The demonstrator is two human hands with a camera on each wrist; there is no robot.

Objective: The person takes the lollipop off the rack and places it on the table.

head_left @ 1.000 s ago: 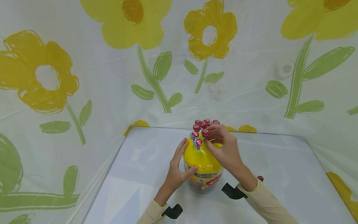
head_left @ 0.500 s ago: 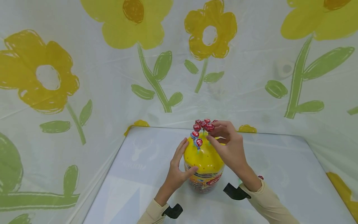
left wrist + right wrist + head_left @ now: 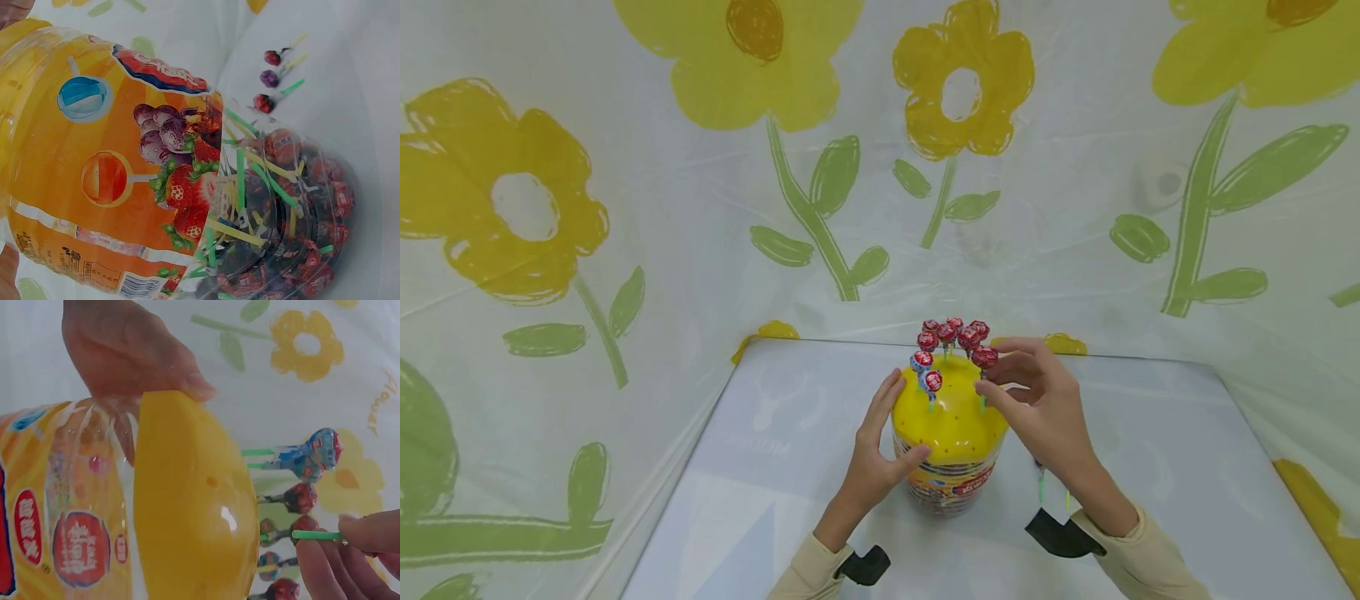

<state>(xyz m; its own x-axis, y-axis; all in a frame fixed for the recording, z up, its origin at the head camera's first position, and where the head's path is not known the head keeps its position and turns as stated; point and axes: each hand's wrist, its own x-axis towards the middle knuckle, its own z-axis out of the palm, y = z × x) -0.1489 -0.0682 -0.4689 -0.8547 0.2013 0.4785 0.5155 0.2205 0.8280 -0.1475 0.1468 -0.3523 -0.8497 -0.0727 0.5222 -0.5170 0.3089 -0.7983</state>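
Observation:
A clear plastic candy jar (image 3: 125, 156) with a yellow lid (image 3: 947, 425) stands on the table. My left hand (image 3: 868, 454) grips the lid's left side, fingers behind, thumb at the front. Between thumb and fingertips, my right hand (image 3: 1045, 400) pinches a red-wrapped lollipop (image 3: 984, 358) over the lid's right part. Its green stick (image 3: 315, 535) points towards the lid in the right wrist view, its tip apart from the yellow dome. Several red lollipops (image 3: 946, 334) stand in holes along the back of the lid, and blue-wrapped lollipops (image 3: 932, 382) stand at its left.
Loose lollipops (image 3: 270, 78) lie on the table beside the jar, partly hidden by my right forearm in the head view. More lollipops (image 3: 281, 206) fill the jar's lower part. A flower-print curtain (image 3: 1037, 275) hangs behind the white table (image 3: 1150, 467).
My right hand has moved right and slightly nearer with the lollipop, away from the red ones at the back. My left hand has stayed on the lid.

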